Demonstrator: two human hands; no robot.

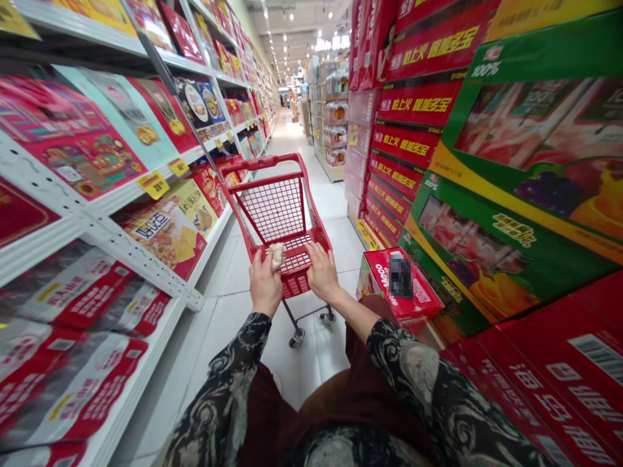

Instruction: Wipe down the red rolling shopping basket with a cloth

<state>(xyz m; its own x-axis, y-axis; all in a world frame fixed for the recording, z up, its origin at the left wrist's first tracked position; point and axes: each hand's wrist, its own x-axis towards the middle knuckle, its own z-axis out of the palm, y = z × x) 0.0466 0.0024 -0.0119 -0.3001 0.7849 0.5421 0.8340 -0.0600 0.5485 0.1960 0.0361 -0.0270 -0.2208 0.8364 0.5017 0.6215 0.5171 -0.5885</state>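
A small red shopping cart (280,207) stands in a supermarket aisle in front of me, its mesh basket holding nothing I can see. My left hand (264,282) is closed on the cart's handle and also clutches a crumpled pale tissue (277,255). My right hand (321,271) rests on the handle beside it, fingers curled over the bar. Both forearms wear dark patterned sleeves.
White shelves (121,240) with boxed snacks and yellow price tags line the left side. Stacked red and green drink cartons (487,194) wall the right, with a red carton (399,285) jutting out low near the cart. The pale tiled floor (296,130) runs ahead.
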